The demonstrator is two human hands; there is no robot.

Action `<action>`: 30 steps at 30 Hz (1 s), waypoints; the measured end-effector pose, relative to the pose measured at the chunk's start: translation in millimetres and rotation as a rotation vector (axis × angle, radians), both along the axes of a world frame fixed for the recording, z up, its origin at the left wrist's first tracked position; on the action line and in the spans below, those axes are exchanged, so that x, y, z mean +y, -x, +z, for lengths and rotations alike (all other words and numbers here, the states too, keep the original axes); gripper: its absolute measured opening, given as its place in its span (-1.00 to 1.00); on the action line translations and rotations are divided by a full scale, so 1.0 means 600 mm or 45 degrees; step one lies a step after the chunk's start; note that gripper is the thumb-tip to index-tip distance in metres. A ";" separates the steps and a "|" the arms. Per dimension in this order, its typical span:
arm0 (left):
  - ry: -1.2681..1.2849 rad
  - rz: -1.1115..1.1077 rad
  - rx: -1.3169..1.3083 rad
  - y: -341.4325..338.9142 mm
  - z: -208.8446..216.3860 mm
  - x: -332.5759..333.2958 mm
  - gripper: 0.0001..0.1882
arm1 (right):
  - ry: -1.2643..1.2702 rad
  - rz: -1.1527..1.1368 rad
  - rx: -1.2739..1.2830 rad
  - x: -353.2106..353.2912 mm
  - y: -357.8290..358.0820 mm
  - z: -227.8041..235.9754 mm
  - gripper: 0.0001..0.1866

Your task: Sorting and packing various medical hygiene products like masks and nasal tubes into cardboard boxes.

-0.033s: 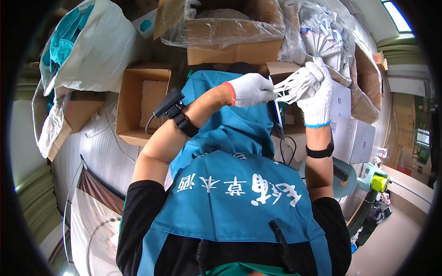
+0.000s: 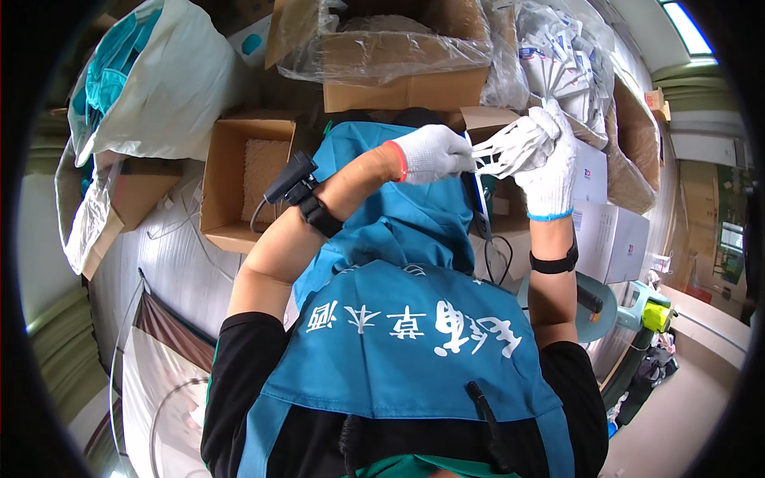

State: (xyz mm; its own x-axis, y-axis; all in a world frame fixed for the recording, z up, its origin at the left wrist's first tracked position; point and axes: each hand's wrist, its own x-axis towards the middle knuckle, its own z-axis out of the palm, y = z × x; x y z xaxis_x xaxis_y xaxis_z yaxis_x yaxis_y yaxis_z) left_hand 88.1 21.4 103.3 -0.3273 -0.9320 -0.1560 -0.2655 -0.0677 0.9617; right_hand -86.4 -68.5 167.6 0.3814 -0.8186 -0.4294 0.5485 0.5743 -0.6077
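Note:
In front of me, my right hand, in a white knit glove with a blue cuff, is closed around a bunch of thin white strips. The strips fan out leftward from its fingers. My left hand, gloved in white with a red cuff, has its fingers pinched together at the strips' free ends. What the strips are made of, I cannot tell. Beneath both arms lies the blue apron that I wear. A black device is strapped to my left forearm.
An open cardboard box stands left of my knees, and a larger plastic-lined box is ahead. White packets fill a see-through bag at the far right. White boxes are stacked below it. At left sits a white sack of teal items.
My left hand has shifted very slightly; both hands keep the same hold on the strips.

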 end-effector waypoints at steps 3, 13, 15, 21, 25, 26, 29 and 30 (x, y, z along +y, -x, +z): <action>-0.101 0.041 0.065 -0.015 -0.003 0.001 -0.76 | -0.048 0.091 0.029 -0.010 0.014 -0.008 -0.66; -0.043 0.279 0.532 -0.019 -0.025 -0.002 -0.58 | -0.280 0.404 -0.525 -0.015 0.007 -0.030 -0.53; 0.020 0.262 0.542 -0.017 -0.030 -0.002 -0.60 | -0.279 0.479 -0.592 -0.013 0.002 -0.030 -0.53; 0.077 0.269 0.743 0.010 -0.052 -0.003 -0.60 | -0.189 0.242 -0.350 -0.013 -0.009 -0.039 -0.55; -0.405 0.238 0.895 0.028 -0.011 0.012 -0.61 | -0.017 0.299 -0.356 -0.004 -0.003 -0.043 -0.57; -0.531 0.264 0.837 0.030 -0.002 0.014 -0.63 | -0.018 0.294 -0.357 -0.002 -0.002 -0.041 -0.57; -0.574 0.305 0.829 0.031 0.004 0.018 -0.69 | -0.097 0.284 -0.366 0.002 0.000 -0.041 -0.59; -0.569 0.284 0.821 0.029 0.003 0.018 -0.69 | -0.115 0.279 -0.373 0.002 0.001 -0.042 -0.59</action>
State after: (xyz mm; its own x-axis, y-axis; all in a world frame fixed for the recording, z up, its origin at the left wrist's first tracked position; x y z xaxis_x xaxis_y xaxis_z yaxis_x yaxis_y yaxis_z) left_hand 70.4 32.0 104.8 -0.2937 -0.8802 -0.3728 0.3962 -0.4670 0.7905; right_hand -86.9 -67.0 142.5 0.6607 -0.6678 -0.3429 0.5499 0.7414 -0.3846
